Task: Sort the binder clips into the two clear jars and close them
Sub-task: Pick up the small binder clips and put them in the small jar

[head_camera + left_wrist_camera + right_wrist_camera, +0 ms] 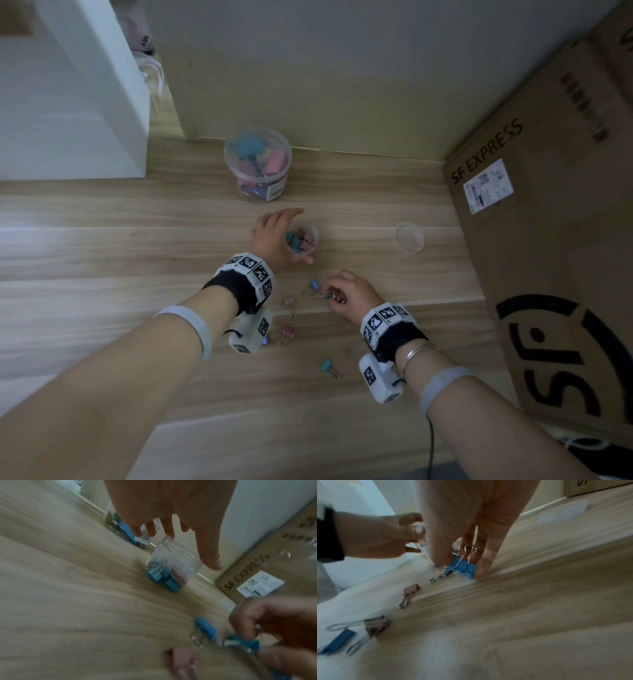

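A small clear jar [304,238] stands open on the wooden floor with blue and pink binder clips inside. My left hand [274,236] curls round it, thumb on the near side. My right hand [342,294] pinches a blue binder clip [464,568] against the floor between thumb and finger. A second blue clip [313,284] lies just left of it. Two pink clips [289,303] [287,331] and another blue clip [329,366] lie loose nearer me. A larger clear jar [257,168] of bigger clips stands by the wall, a lid seemingly on it.
A round clear lid [410,236] lies on the floor right of the small jar. A big SF Express cardboard box [548,240] walls off the right side. A white cabinet [75,102] stands at the back left. The wall [342,68] runs behind the jars.
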Available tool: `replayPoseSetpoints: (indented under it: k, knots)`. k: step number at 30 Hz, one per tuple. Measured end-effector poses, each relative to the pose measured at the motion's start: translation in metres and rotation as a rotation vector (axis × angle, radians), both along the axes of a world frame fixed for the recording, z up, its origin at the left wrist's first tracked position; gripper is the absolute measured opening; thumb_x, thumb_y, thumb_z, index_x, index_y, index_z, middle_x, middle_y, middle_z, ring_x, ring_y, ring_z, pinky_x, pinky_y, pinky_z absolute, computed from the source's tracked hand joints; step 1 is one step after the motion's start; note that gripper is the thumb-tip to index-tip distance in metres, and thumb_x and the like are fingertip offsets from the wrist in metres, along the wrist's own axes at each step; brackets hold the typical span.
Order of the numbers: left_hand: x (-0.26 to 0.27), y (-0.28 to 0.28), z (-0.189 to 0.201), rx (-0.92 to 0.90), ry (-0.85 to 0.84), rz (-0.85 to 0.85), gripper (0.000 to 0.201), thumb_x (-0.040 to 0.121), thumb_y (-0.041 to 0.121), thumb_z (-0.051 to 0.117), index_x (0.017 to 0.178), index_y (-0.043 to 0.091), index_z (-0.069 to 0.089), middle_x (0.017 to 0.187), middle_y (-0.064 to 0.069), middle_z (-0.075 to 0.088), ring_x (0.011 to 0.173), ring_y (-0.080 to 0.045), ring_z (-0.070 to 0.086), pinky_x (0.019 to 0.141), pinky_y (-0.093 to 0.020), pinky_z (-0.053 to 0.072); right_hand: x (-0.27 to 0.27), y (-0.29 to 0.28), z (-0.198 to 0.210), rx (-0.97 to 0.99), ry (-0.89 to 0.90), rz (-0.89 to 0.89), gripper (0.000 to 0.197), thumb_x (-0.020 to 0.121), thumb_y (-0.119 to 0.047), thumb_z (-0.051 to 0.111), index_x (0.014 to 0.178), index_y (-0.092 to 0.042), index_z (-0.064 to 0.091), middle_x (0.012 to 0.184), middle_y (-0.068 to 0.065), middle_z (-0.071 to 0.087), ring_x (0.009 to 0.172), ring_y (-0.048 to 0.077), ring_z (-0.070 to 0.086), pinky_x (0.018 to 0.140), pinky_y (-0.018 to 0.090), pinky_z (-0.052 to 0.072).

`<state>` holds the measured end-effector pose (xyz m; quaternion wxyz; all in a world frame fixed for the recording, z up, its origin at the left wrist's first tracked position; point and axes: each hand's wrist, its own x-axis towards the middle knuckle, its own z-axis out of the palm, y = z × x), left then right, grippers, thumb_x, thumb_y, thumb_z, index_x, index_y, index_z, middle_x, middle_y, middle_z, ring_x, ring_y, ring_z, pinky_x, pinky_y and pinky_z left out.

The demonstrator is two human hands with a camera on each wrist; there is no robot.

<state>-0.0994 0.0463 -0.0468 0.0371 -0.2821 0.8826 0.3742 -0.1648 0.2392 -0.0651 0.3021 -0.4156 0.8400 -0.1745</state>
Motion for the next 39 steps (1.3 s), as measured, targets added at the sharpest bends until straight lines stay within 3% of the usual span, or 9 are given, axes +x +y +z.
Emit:
replayPoseSetpoints:
  k: [3,9,14,18,23,27,32,35,39]
  knots:
    - [0.000,-0.003,-0.009,0.015,-0.102,-0.048,0.098,0.062,0.028,0.081,0.142,0.029,0.024,0.147,-0.001,0.038,0.135,-0.028,0.028,0.109,-0.049,0.028,-0.006,-0.005,0.011,-0.067,0.022,-0.022,0.021,0.074,-0.005,0.067,0.095,-0.009,0.068,0.093,0.011,0.060,0.082,0.026,0.059,0.074,0.027,0.044]
    - [0.019,-0.012,-0.018,0.099,-0.009,-0.005,0.086,0.059,0.017,0.083,0.134,0.016,0.040,0.139,-0.007,0.043,0.127,-0.027,0.042,0.107,-0.037,0.035,-0.020,-0.058,0.052,-0.260,0.087,-0.069,0.014,0.078,-0.006,0.065,0.091,-0.011,0.066,0.092,-0.002,0.054,0.080,0.012,0.052,0.072,0.013,0.039]
    - [0.038,-0.018,-0.016,0.121,0.003,-0.010,0.084,0.059,0.011,0.083,0.132,0.010,0.042,0.135,-0.012,0.046,0.123,-0.028,0.045,0.103,-0.034,0.036,-0.003,-0.101,0.051,-0.190,0.056,0.095,0.021,0.079,-0.012,0.067,0.099,-0.014,0.066,0.098,0.006,0.057,0.088,0.022,0.058,0.080,0.032,0.049]
    - [0.054,-0.023,-0.018,0.169,0.026,0.008,0.085,0.059,0.009,0.083,0.132,0.009,0.041,0.136,-0.013,0.045,0.123,-0.029,0.046,0.105,-0.037,0.037,0.001,-0.098,0.047,-0.206,0.057,0.025,0.026,0.084,-0.019,0.065,0.110,-0.015,0.063,0.109,0.007,0.058,0.088,0.012,0.053,0.083,0.029,0.047]
    - [0.072,-0.027,-0.026,0.232,0.086,0.078,0.086,0.057,0.006,0.084,0.131,0.009,0.042,0.134,-0.015,0.045,0.121,-0.029,0.048,0.099,-0.029,0.041,0.006,-0.065,0.029,0.386,0.067,0.115,0.061,0.080,-0.046,0.064,0.132,-0.022,0.044,0.140,0.009,0.035,0.124,0.028,0.043,0.102,0.037,0.039]
    - [0.080,-0.027,-0.028,0.270,0.119,0.094,0.085,0.057,0.006,0.084,0.131,0.008,0.043,0.133,-0.016,0.046,0.119,-0.030,0.051,0.099,-0.032,0.042,0.032,-0.056,0.020,0.404,0.037,0.237,0.078,0.068,-0.051,0.074,0.134,-0.027,0.040,0.138,0.007,0.031,0.126,0.031,0.030,0.106,0.042,0.035]
    - [0.084,-0.023,-0.028,0.245,0.120,0.105,0.084,0.058,0.009,0.083,0.131,0.011,0.042,0.133,-0.015,0.048,0.117,-0.028,0.053,0.100,-0.034,0.044,0.053,-0.062,0.014,0.288,0.117,0.465,0.040,0.080,-0.015,0.066,0.119,-0.017,0.053,0.123,0.011,0.043,0.110,0.029,0.042,0.090,0.036,0.042]
    - [0.084,-0.022,-0.028,0.229,0.111,0.093,0.084,0.059,0.010,0.083,0.132,0.013,0.041,0.131,-0.015,0.050,0.116,-0.029,0.053,0.100,-0.036,0.044,0.053,-0.067,0.018,0.313,0.101,0.517,0.023,0.089,-0.013,0.052,0.110,-0.008,0.058,0.113,0.014,0.050,0.099,0.028,0.048,0.089,0.038,0.045]
    - [0.085,-0.023,-0.029,0.218,0.116,0.089,0.084,0.058,0.010,0.084,0.131,0.012,0.042,0.128,-0.017,0.052,0.115,-0.030,0.054,0.100,-0.037,0.044,0.050,-0.063,0.010,0.260,0.191,0.550,0.014,0.079,-0.008,0.061,0.092,-0.008,0.057,0.100,0.012,0.049,0.083,0.027,0.052,0.073,0.037,0.050]
